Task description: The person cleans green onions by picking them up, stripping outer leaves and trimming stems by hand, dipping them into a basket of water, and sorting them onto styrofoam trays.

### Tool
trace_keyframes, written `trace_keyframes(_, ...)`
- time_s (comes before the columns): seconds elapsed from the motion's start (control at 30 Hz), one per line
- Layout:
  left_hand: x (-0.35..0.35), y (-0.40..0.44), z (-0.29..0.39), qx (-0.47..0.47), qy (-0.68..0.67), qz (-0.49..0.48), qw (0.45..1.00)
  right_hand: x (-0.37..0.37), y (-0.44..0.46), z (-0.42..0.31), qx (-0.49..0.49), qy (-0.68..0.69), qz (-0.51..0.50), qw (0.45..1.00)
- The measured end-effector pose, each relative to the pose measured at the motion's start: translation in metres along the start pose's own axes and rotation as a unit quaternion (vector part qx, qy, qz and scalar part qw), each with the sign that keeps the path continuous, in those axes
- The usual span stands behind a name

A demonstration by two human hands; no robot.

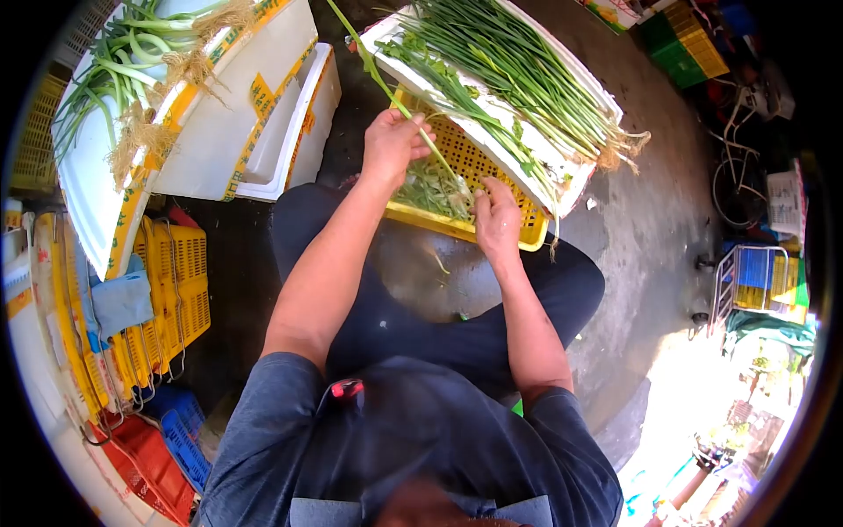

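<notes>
My left hand [393, 147] is closed around a long green onion [383, 86], which slants from the top edge down toward the yellow basket. Its lower, root end hangs near my right hand [498, 218], whose thumb and fingers are pinched together. What sits between those fingertips is too small to make out. Below both hands, pale green trimmings [432, 191] lie in the yellow plastic basket [455, 145]. A white foam box [606, 92] rests over the basket's far side, carrying a pile of green onions [518, 79] with roots pointing right.
At upper left, leeks with roots [132, 75] lie on a white foam lid [97, 198], beside another foam box [312, 132]. Yellow crates [180, 272] stand at left, above a red crate [145, 470]. A metal cart [746, 277] and hoses [736, 145] are at right.
</notes>
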State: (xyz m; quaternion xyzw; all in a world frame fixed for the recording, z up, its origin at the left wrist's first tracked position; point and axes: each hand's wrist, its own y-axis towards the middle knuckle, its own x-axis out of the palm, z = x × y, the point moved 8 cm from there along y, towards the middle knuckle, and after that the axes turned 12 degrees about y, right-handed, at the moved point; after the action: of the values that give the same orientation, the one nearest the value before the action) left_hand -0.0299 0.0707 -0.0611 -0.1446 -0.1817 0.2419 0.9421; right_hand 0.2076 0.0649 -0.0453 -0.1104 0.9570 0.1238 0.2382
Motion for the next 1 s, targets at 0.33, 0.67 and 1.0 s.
trace_keyframes(0.33, 0.014, -0.005, -0.029, -0.075, -0.017, -0.068, 0.995, 0.051, 0.017, -0.052, -0.102, -0.060, -0.071, 0.990)
trace_keyframes(0.67, -0.003, -0.002, -0.024, -0.061, 0.044, -0.005, 0.997, 0.038, -0.011, -0.112, -0.209, 0.060, -0.180, 0.959)
trace_keyframes(1.0, 0.020, -0.026, -0.120, -0.223, 0.268, -0.126, 0.929, -0.022, 0.022, 0.055, 0.052, -0.006, -0.070, 0.996)
